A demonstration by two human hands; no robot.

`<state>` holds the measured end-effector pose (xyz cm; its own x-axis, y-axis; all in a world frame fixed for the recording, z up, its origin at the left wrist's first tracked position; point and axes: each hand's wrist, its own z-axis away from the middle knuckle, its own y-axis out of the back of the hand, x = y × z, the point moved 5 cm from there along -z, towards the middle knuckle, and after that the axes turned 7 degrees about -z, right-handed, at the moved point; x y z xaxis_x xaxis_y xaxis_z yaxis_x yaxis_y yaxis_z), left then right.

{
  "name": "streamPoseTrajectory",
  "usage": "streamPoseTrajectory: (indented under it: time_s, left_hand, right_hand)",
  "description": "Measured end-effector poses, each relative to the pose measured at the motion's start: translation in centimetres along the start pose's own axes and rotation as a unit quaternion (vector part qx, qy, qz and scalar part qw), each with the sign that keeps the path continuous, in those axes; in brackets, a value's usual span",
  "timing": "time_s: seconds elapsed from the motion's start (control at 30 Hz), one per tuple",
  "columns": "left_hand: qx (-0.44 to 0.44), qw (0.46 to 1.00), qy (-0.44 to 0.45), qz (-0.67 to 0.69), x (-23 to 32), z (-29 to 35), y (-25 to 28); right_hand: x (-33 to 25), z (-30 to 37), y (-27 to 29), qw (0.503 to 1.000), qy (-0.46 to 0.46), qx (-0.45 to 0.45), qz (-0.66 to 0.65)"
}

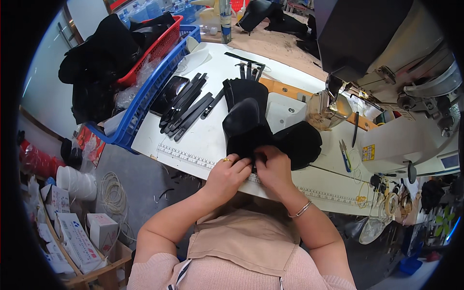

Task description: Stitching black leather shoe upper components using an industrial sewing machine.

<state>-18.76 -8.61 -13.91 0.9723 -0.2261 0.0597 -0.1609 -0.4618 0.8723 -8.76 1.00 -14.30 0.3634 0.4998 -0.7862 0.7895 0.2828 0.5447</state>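
A black boot upper (251, 130) with a smooth toe part and soft, suede-like flaps lies at the table's front edge. My left hand (227, 176), a ring on one finger, pinches its near edge. Close beside it, my right hand (274, 170) has its fingers bent into the same black material, with the fingertips partly hidden in its folds. Left of the upper lie several flat black straps (191, 113) in a pile. A few more strap ends (249, 71) stick out beyond its far end.
A sewing machine (411, 72) stands at the right, with blue-handled snips (345, 155) near it. Blue basket (130, 121) and red basket (153, 52) with black uppers are at the left. A printed ruler (181, 153) runs along the table's front edge.
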Motion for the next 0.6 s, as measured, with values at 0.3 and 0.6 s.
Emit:
streamPoseTrajectory:
  time_s: [0.3, 0.6]
  left_hand:
    - [0.043, 0.996, 0.024, 0.077, -0.8, 1.0, 0.1]
    - [-0.042, 0.984, -0.097, -0.146, -2.2, -1.2, 2.4]
  right_hand:
    - [-0.6, 1.3, 0.1, 0.992, 0.097, -0.074, 0.007]
    - [-2.0, 1.2, 1.2, 0.963, 0.164, -0.213, 0.026]
